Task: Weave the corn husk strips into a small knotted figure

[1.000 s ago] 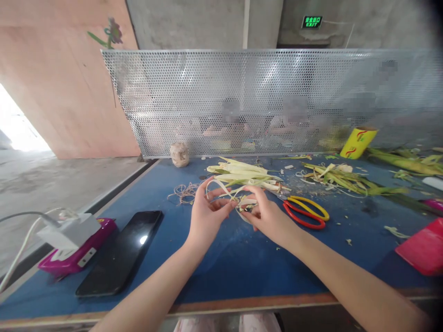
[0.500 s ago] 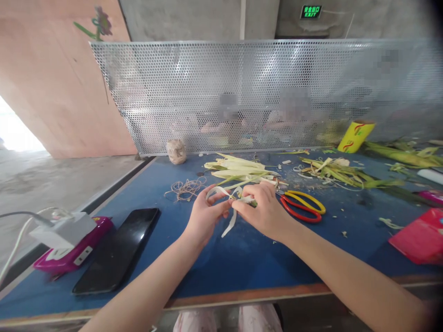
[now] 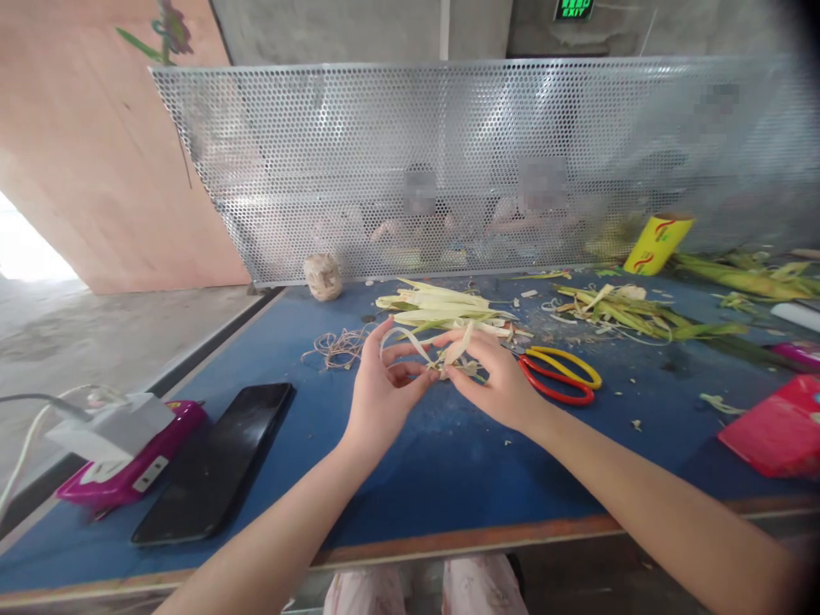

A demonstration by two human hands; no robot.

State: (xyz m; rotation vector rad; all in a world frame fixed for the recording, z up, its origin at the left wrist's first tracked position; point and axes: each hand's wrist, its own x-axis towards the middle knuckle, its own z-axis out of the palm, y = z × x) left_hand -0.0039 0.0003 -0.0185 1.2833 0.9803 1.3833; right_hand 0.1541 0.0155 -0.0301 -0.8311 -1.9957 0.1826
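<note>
Head cam, so it's all from above the hands. The left hand (image 3: 388,384) is pinching with its thumb and bent fingers closed around the near end of a pale husk strip (image 3: 410,336), while its index finger is sticking up, spread wide from the thumb. The right hand (image 3: 483,376) is meeting it almost tip to tip, thumb and fingers closing on the same bundle, though its fingers are hiding part of the grip.

The strip's sitting right between the two sets of fingertips, above the blue table (image 3: 442,478). It's bending into a loop, so no single straight axis: it's arching over from the left index and sloping down rightward to the pinch. A loose flap (image 3: 462,340) is pointing up and slightly right beside the right fingers.

Just beyond the fingertips, a pile of husks (image 3: 442,303) is lying lengthwise left to right. Scissors (image 3: 564,371) are resting right of the right fingers, handles pointing right, and tangled string (image 3: 339,348) is lying just left of the left fingers.
</note>
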